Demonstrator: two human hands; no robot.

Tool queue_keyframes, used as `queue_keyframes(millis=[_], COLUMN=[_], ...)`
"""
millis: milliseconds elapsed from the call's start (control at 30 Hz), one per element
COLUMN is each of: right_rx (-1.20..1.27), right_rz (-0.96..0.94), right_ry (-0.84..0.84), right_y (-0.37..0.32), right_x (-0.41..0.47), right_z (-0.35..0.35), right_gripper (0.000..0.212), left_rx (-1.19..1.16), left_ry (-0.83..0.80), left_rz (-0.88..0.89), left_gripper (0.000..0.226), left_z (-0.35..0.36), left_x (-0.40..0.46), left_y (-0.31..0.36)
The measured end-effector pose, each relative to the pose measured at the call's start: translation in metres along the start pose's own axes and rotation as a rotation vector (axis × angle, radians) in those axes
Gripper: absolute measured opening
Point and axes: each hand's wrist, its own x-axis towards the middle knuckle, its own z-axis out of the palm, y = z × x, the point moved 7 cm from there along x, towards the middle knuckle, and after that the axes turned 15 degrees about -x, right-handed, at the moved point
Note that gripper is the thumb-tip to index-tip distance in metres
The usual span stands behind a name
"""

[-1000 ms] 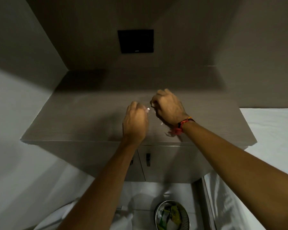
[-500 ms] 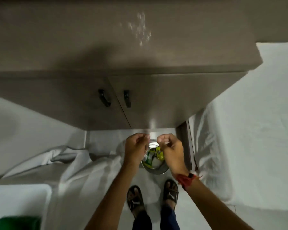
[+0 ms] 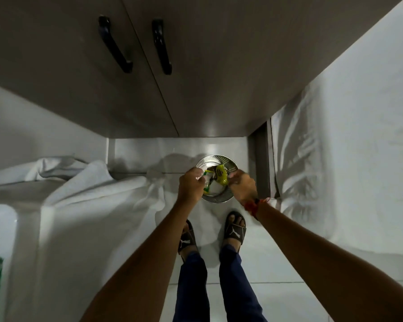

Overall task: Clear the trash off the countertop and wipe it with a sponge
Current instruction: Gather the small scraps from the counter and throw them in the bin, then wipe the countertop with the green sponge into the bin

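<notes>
Both over metal waste bin (image 3: 215,199) on floor, to drop trash in. Left hand (image 3: 191,185) curled on something clear, likely wrapper; right hand (image 3: 242,185) fingers blurred, grip untellable. Yellow-green wrappers (image 3: 221,177) already inside. Countertop, sponge unseen.

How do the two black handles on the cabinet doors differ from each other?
The left handle looks longer and slants more strongly toward the lower right; the right handle looks shorter and hangs nearer to upright. The left handle sits on the left door, the right handle on the right door, with the door seam running between them. Both are black, curved bar pulls set near that seam.
</notes>
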Motion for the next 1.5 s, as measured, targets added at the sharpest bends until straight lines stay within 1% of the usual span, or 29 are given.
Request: queue_keyframes(millis=[100,167,200,300,367,400,500,533,567,633,667,700,733,800,833,900,967,1000,1033,1133,1200,1267,1333,1400,1500], right_rx=[-0.022,-0.094,-0.136,-0.245,-0.296,-0.32,-0.348,-0.359,-0.377,-0.417,-0.442,-0.472,-0.507,-0.554,-0.571,-0.604,-0.633,-0.637,-0.634,-0.583,-0.527,-0.453,-0.412,-0.419,-0.505], right_rz=[-0.054,-0.164,-0.24,-0.55,-0.678,-0.733,-0.987,-1.073,-1.15,-1.332,-1.418,-1.488,-1.527,-1.566,-1.572,-1.58,-1.595,-1.598,-1.6,-1.6,-1.597,-1.579,-1.546,-1.466,-1.229], right_ry=[-0.091,-0.124,-0.09,0.077,0.087,0.12,0.216,0.225,0.235,0.238,0.239,0.229,0.204,0.163,0.148,0.128,0.123,0.118,0.11,0.094,0.095,0.134,0.195,0.218,0.192], right_y=[-0.005,-0.024,-0.04,-0.103,-0.157,-0.182,-0.267,-0.292,-0.31,-0.343,-0.354,-0.363,-0.368,-0.378,-0.38,-0.381,-0.379,-0.377,-0.375,-0.369,-0.365,-0.363,-0.359,-0.35,-0.318], right_x=[-0.028,-0.054,-0.067,-0.111,-0.143,-0.156,-0.212,-0.232,-0.25,-0.291,-0.309,-0.324,-0.335,-0.351,-0.355,-0.358,-0.357,-0.354,-0.35,-0.342,-0.336,-0.331,-0.322,-0.305,-0.259], right_z=[0.008,0.01,0.006,-0.009,-0.017,-0.024,-0.036,-0.037,-0.036,-0.028,-0.022,-0.016,-0.009,0.001,0.005,0.011,0.015,0.015,0.014,0.006,-0.002,-0.014,-0.026,-0.034,-0.046], right_gripper=[0.024,0.027,0.029,0.034,0.038,0.039,0.041,0.042,0.042,0.041,0.04,0.039,0.038,0.037,0.036,0.035,0.035,0.036,0.037,0.038,0.036,0.035,0.034,0.035,0.038], left_rx=[-0.042,-0.05,-0.034,0.034,0.111,0.157,0.263,0.277,0.28,0.283,0.289,0.291,0.301,0.34,0.343,0.316,0.295,0.294,0.299,0.386,0.425,0.41,0.409,0.461,0.563], left_ry=[0.061,0.1,0.12,0.193,0.306,0.369,0.612,0.702,0.778,0.881,0.876,0.839,0.778,0.664,0.631,0.609,0.62,0.626,0.635,0.663,0.693,0.76,0.823,0.838,0.713], left_rz=[0.056,0.141,0.192,0.341,0.432,0.473,0.513,0.49,0.431,0.215,0.108,0.016,-0.076,-0.245,-0.293,-0.326,-0.338,-0.346,-0.355,-0.351,-0.325,-0.262,-0.143,0.015,0.277], left_gripper=[0.021,0.021,0.022,0.024,0.023,0.023,0.021,0.019,0.018,0.022,0.027,0.034,0.047,0.082,0.096,0.115,0.123,0.121,0.112,0.075,0.064,0.06,0.059,0.059,0.055], left_z=[-0.026,-0.049,-0.062,-0.107,-0.149,-0.168,-0.245,-0.272,-0.295,-0.34,-0.354,-0.365,-0.37,-0.372,-0.371,-0.367,-0.364,-0.362,-0.361,-0.362,-0.369,-0.376,-0.375,-0.362,-0.307], left_x=[-0.023,-0.043,-0.055,-0.094,-0.128,-0.143,-0.201,-0.223,-0.242,-0.279,-0.293,-0.302,-0.306,-0.31,-0.308,-0.298,-0.286,-0.281,-0.278,-0.28,-0.284,-0.286,-0.282,-0.273,-0.246], left_y=[0.008,0.024,0.036,0.08,0.111,0.125,0.146,0.143,0.132,0.095,0.073,0.052,0.032,-0.001,-0.01,-0.019,-0.022,-0.023,-0.023,-0.02,-0.014,0.004,0.041,0.085,0.146])
